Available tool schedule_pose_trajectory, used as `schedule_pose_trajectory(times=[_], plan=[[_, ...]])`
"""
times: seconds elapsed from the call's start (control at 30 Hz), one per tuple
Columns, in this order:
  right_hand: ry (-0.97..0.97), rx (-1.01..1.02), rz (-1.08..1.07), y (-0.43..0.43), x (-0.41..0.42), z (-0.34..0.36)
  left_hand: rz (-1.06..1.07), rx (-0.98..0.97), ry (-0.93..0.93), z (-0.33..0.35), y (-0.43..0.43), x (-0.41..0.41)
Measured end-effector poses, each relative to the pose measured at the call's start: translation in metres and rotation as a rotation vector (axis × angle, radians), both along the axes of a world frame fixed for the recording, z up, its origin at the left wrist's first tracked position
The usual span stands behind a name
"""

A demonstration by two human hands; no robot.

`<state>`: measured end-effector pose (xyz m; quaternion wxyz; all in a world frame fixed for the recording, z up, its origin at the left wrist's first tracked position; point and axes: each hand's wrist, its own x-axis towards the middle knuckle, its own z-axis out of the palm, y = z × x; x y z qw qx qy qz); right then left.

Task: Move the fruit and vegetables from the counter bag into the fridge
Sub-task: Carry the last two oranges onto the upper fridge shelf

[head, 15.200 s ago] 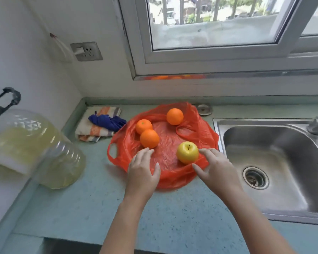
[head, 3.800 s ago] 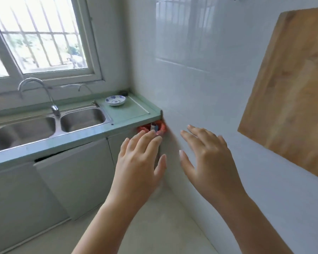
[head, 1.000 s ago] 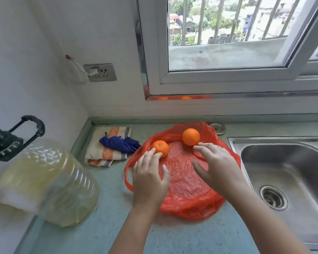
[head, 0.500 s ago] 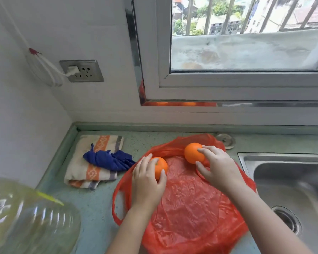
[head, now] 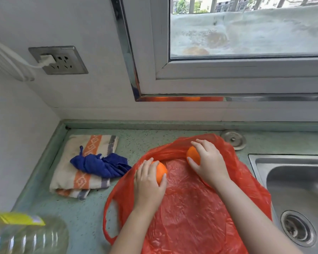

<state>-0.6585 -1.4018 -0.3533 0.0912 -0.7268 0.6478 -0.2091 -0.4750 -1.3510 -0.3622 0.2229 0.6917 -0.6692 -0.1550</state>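
Note:
A red plastic bag (head: 191, 213) lies spread open on the green counter (head: 77, 213). Two oranges rest on it near its far edge. My left hand (head: 149, 186) wraps around the left orange (head: 161, 173), fingers curled over its top and thumb under its right side. My right hand (head: 209, 162) covers the right orange (head: 193, 156), which shows only at its left side. No other fruit shows on the bag. The fridge is out of view.
A folded striped towel (head: 84, 180) with a blue cloth (head: 99, 164) on it lies left of the bag. A steel sink (head: 297, 195) is at the right, a clear oil jug (head: 24, 235) at the lower left. Wall socket (head: 58, 60) and window (head: 246, 33) stand behind.
Both hands reached forward onto the two oranges and closed around them. Earlier the bag also held a third orange and a yellow apple, now gone. The view has moved closer.

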Motion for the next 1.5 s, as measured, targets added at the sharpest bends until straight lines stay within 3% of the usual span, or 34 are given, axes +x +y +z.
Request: schedule_pose_trajectory(times=[0.23,0.53,1.1,1.5], plan=[[-0.031,0.073,0.009,-0.006,-0.006,-0.012,-0.019,0.029,0.035,-0.014,-0.003,-0.001],[-0.207,0.146,-0.069,0.007,-0.029,-0.016,-0.020,0.058,0.049,-0.019,-0.008,0.004],[-0.274,0.288,-0.133,0.031,-0.048,-0.019,0.097,0.153,0.136,-0.022,-0.012,-0.001],[-0.397,0.239,-0.183,0.048,-0.054,-0.010,0.070,0.057,0.152,-0.002,-0.006,-0.015]])
